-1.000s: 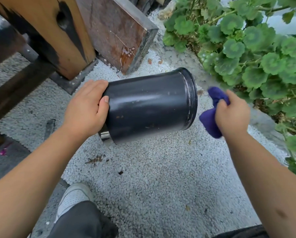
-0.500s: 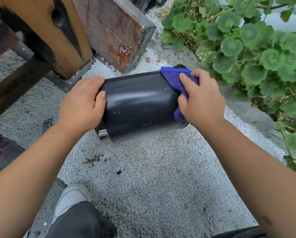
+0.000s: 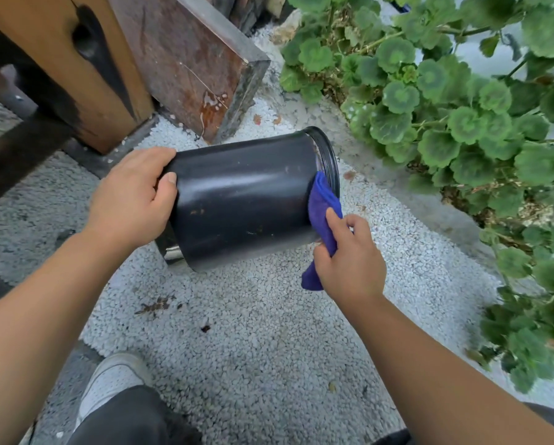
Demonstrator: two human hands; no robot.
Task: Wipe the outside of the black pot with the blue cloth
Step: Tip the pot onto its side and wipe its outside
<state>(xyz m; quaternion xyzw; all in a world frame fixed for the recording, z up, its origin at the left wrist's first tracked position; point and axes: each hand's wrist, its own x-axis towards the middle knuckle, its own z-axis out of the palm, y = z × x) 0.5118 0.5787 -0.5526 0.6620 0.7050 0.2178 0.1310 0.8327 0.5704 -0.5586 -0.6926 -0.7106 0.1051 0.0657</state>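
Observation:
The black pot [image 3: 246,200] lies on its side above the gravel, base to the left and rim to the right. My left hand [image 3: 131,197] grips its base end, thumb on the side wall. The blue cloth [image 3: 322,213] is pressed against the pot's lower right side, just under the rim, with a tail hanging down. My right hand [image 3: 349,258] holds the cloth from below and to the right. The pot's wall is glossy with a few brown specks.
White gravel ground [image 3: 269,332] lies under the pot. A wooden post [image 3: 76,65] and a rusty slab [image 3: 192,59] stand behind it on the left. Green leafy plants [image 3: 461,107] crowd the right side. My shoe [image 3: 115,387] shows at the bottom.
My right hand has swept the cloth from the top of the pot's rim end down to its lower right side. The left hand keeps its hold on the base.

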